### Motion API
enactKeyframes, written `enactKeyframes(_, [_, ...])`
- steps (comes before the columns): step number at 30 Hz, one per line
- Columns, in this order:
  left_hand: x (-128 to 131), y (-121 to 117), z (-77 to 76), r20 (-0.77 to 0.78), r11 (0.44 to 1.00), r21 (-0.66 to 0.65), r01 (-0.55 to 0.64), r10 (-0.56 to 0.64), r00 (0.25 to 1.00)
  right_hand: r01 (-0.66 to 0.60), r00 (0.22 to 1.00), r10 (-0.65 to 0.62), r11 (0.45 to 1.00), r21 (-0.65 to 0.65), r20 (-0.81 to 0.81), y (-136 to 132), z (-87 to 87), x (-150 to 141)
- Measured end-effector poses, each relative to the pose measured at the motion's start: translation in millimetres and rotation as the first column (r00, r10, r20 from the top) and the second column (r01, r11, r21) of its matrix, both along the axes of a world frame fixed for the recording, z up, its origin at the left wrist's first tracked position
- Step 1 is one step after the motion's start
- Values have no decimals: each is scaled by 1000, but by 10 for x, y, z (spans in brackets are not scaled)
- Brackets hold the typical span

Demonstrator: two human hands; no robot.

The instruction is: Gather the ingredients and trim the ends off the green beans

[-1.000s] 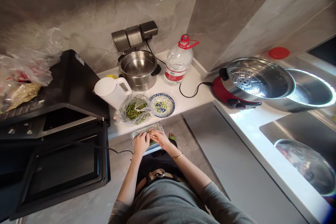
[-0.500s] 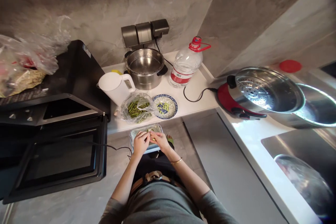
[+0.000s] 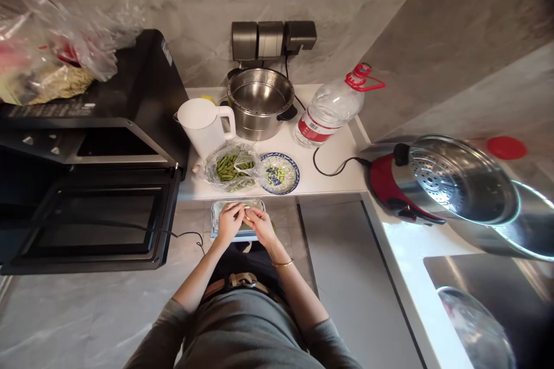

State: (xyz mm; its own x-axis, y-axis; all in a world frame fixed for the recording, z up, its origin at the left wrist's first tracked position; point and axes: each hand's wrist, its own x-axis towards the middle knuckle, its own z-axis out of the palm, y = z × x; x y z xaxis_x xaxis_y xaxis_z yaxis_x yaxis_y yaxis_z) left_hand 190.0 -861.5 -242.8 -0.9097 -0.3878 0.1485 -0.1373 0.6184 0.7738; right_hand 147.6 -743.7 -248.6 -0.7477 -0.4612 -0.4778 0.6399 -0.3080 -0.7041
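At the lower centre of the frame, the left hand (image 3: 229,223) and the right hand (image 3: 261,228) meet above a container (image 3: 239,238), forearms converging from the lower edge. The right fingers (image 3: 255,216) are clamped on a green pod (image 3: 247,218); whether the left fingers also grip it cannot be determined. The front edge of the bench (image 3: 309,182) runs above the hands, with a bag of pods (image 3: 231,168) and a plate (image 3: 294,172) near it. Floor (image 3: 288,220) separates the container from the grey panel (image 3: 341,248) at centre right.
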Motion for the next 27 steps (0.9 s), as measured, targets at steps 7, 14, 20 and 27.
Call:
enactKeyframes(7, [55,35,-15,-26,999,-33,36,-37,999,-60,998,59,991,116,12,47,8,-108])
enactKeyframes(14, [72,-7,-97,3,985,-70,155,-155,988,-149,987,143,984,94,71,134,-113,-145])
enactKeyframes(20, [103,-15,-165,-21,942,-231,243,-254,967,-209,973,198,974,86,122,264,-202,-188])
enactKeyframes(27, [-4,90,-250,5,851,492,-184,208,978,-235,967,237,971,-32,89,182,-161,-52])
